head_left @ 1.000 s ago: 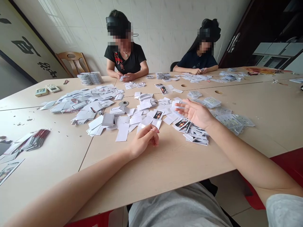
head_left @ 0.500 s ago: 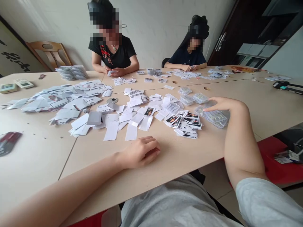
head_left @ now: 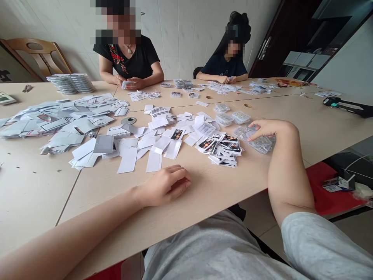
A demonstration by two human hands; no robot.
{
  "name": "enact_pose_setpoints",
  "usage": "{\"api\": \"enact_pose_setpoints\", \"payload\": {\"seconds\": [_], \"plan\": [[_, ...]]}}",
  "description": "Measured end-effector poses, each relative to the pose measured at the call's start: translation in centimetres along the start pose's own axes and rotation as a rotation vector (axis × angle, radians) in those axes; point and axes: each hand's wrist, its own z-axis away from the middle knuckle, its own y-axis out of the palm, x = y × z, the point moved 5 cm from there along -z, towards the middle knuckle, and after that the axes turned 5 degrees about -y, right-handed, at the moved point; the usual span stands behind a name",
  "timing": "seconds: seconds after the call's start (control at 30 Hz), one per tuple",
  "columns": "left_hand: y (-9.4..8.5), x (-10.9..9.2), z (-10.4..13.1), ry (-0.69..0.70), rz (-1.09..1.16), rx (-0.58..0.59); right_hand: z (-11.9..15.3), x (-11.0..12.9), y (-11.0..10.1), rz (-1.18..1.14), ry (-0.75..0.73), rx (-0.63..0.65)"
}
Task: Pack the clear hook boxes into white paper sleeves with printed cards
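Note:
My left hand (head_left: 165,186) rests on the table near its front edge, fingers loosely curled; whether anything is inside the curl is hidden. Just beyond it lie white paper slips (head_left: 127,158). My right hand (head_left: 264,129) reaches over a group of clear plastic boxes (head_left: 260,144) at the right, thumb and fingers apart, fingertips at the boxes' left part. I see nothing held in it. Between my hands lies a pile of dark printed cards (head_left: 225,149). More clear boxes (head_left: 240,117) stand just behind the right hand.
A large heap of white envelopes (head_left: 64,116) covers the left. A round metal object (head_left: 128,121) lies mid-table. Stacked packs (head_left: 71,83) stand farther back. Two people (head_left: 128,64) (head_left: 227,68) sit opposite, handling small items. A black device (head_left: 346,105) lies far right.
The view has shifted, so the table and everything on it appear farther left. My right hand's fingers have come slightly closer together over the boxes. My left hand stays resting on the table.

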Motion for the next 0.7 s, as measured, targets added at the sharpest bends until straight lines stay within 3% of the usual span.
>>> {"api": "enact_pose_setpoints", "payload": {"seconds": [0.17, 0.3, 0.37, 0.43, 0.53, 0.63, 0.7], "plan": [[0.0, -0.1, 0.1, 0.022, -0.021, 0.0, 0.3, 1.6, -0.3, 0.086, 0.01, -0.059], [0.0, -0.2, 0.1, 0.047, -0.051, -0.016, 2.3, 5.2, -0.7, 0.116, -0.082, -0.209], [0.0, -0.3, 0.2, 0.067, -0.053, -0.049, 4.1, 8.8, 0.7, 0.016, -0.329, -0.202], [-0.2, -0.3, 0.3, 0.08, -0.054, -0.105, 6.3, 12.4, 3.4, -0.085, -0.58, -0.076], [-0.3, -0.3, 0.4, 0.072, -0.078, -0.183, 9.6, 16.7, 7.3, -0.096, -0.869, -0.011], [-0.3, -0.3, 0.6, 0.057, -0.105, -0.213, 10.4, 18.3, 9.4, -0.14, -0.973, -0.003], [-0.5, -0.2, 0.5, 0.017, -0.111, -0.233, 9.6, 18.0, 9.4, -0.172, -0.937, -0.071]]}}
